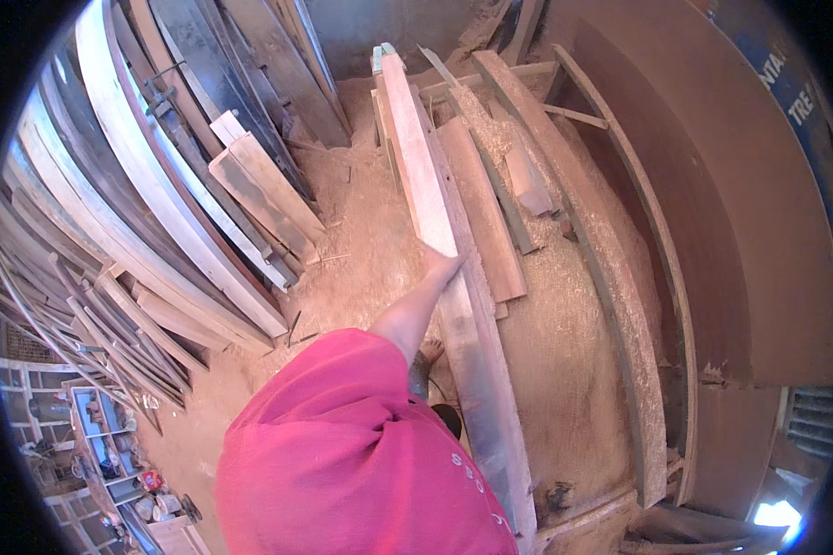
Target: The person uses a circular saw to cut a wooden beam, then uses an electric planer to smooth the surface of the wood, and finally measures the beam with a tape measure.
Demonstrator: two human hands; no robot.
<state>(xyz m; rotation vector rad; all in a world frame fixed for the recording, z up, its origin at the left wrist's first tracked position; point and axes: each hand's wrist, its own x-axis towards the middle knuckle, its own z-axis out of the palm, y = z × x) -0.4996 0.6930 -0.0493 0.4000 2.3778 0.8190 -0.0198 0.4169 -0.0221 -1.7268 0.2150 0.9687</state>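
A long, pale wooden board (420,166) runs away from me, its far end raised at the back. My left hand (442,263) is closed over the board where the pale stretch ends, gripping it across its width; some fingers are hidden. The arm comes out of a red sleeve. Below the hand, a greyer plank surface (477,370) continues toward me along my right side. Whether it is one piece with the pale board, I cannot tell. My right hand is out of view.
Long planks (130,157) lean at the left, with short timber pieces (264,194) beside them. Sawdust (565,342) covers the bench on the right, where a reddish board (481,199) and a long beam (611,277) lie. A large brown panel (713,185) stands farther right. A cluttered shelf (97,425) is at lower left.
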